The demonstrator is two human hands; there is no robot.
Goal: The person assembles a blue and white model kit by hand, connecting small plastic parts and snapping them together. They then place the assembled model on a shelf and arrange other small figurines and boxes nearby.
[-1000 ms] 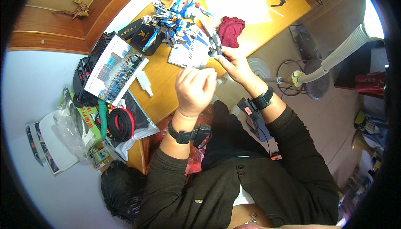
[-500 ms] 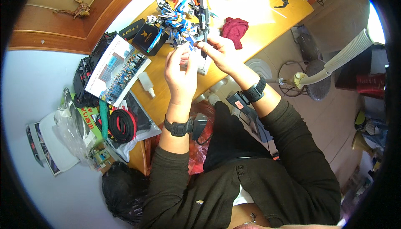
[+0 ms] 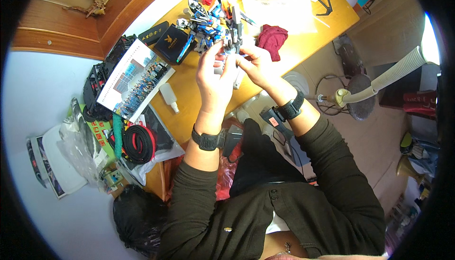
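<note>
A blue, white and dark grey model robot kit (image 3: 211, 26) stands at the far middle of the desk, with long grey pieces rising on its right side. My left hand (image 3: 214, 76) is closed at its lower end, thumb and fingers around a grey part. Right beside it, my right hand (image 3: 259, 66) pinches the same grey area from the right, its thumb close to the left thumb. The fingers partly hide what lies between them. Under the hands a whitish block shows in part.
Black box (image 3: 173, 44), white bottle (image 3: 168, 97) and photo calendar (image 3: 135, 80) lie left. Right are a dark red cloth (image 3: 272, 41) and a black angled piece (image 3: 324, 6). A lamp arm (image 3: 386, 76) reaches in from the right, beyond the desk's edge.
My left hand has moved right and closed in on the grey part, beside my right hand. My right hand's fingers have drawn in closer. The whole view has shifted slightly.
</note>
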